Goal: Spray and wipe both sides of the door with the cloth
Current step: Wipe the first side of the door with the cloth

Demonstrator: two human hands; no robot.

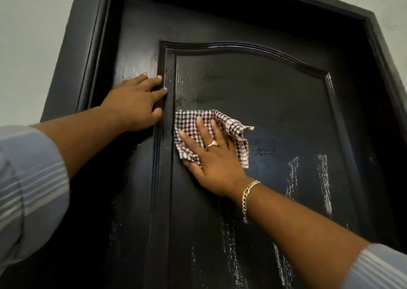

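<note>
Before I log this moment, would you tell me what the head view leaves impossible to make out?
- Spray bottle: nowhere in the head view.
- The door: its far side faces away; its lower part and handle are cut off by the bottom edge.
- The cloth: its middle is covered by the right hand pressing it flat.
- The surface under the left hand, hidden by the palm.
- Sleeves: blurred at the frame edges.
</note>
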